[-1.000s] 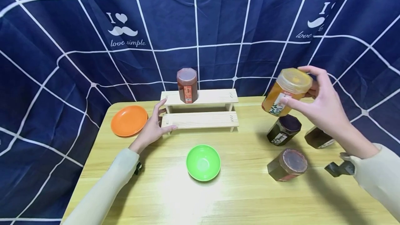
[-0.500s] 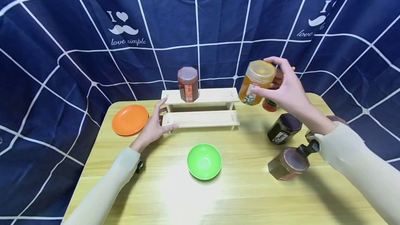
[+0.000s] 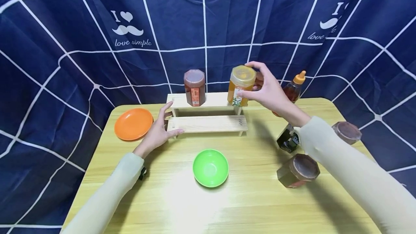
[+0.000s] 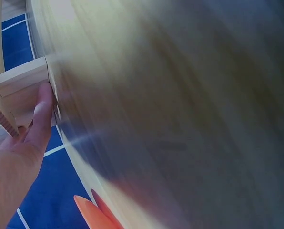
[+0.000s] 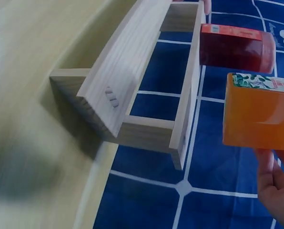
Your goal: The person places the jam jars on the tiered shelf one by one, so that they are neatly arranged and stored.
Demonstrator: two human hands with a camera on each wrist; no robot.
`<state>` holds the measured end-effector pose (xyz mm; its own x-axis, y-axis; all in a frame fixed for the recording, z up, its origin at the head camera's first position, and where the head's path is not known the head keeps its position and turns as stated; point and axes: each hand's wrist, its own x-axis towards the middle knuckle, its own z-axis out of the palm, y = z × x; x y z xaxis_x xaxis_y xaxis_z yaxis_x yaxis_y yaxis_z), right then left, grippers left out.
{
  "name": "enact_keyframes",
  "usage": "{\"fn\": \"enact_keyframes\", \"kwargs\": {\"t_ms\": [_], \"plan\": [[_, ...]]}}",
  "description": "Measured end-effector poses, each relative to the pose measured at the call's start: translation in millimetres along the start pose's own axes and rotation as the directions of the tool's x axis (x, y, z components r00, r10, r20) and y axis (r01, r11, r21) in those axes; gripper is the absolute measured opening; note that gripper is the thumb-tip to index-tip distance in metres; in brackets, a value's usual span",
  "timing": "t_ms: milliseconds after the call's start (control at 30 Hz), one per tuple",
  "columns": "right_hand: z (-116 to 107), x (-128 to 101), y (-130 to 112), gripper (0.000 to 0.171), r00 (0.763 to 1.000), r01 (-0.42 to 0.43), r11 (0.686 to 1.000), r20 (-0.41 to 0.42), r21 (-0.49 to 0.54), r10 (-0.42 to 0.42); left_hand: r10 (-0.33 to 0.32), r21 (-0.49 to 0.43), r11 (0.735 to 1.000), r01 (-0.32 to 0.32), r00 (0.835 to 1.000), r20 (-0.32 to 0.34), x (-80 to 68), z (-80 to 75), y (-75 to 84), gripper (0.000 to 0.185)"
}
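On a pale wooden desk (image 3: 146,205), the landmark is a two-tier stand of light bare wood (image 3: 208,124); dark blue cloth with white lines (image 3: 178,21) hangs behind it. Farthest left of the stand lies a round, flat orange plate (image 3: 133,124). Between plate and stand is the person's left hand (image 3: 158,131), spread wide and holding the stand's left end, thumb along the front of the lower tier, index finger up at the upper tier.

On the stand's upper tier, left of its middle, stands an upright eight-sided jar of dark red contents (image 3: 195,95) with a red label. In front of the stand, near its middle, sits a round bright green bowl (image 3: 210,156).

Over the right end of the stand's upper tier, the right hand (image 3: 268,91) holds a clear jar of golden-orange contents (image 3: 235,86) between thumb and fingers, upright; the right wrist view shows its base just apart from the board.

Right of the stand, partly behind the right arm, are a dark amber squeeze bottle with an orange cap (image 3: 294,87) and a black jar (image 3: 282,141). Nearer the viewer is a brown faceted jar (image 3: 297,172); farthest right, a sleeve partly covers another dark-lidded jar (image 3: 347,131).
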<state>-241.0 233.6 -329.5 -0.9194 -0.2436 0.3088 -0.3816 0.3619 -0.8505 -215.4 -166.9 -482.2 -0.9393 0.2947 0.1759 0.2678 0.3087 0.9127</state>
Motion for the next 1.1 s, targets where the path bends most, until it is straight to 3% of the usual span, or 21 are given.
{"fn": "enact_keyframes", "kwargs": {"t_ms": [233,433,1100], "plan": [[11.0,19.5,11.2,0.085,0.996,-0.039,0.997,0.082,0.060,0.034,-0.013,0.014,1.000,0.013,1.000,-0.009,-1.6,0.4,0.3,0.120],[20.1,29.4,21.2,0.087,0.989,-0.023,0.997,0.144,0.078,0.011,-0.012,0.008,1.000,0.012,1.000,0.001,-1.3,1.7,0.8,0.120],[35.3,44.0,25.3,0.090,0.968,-0.039,0.986,0.250,0.162,-0.003,-0.013,0.003,1.000,0.013,1.000,-0.006,-0.3,0.5,1.3,0.120]]}}
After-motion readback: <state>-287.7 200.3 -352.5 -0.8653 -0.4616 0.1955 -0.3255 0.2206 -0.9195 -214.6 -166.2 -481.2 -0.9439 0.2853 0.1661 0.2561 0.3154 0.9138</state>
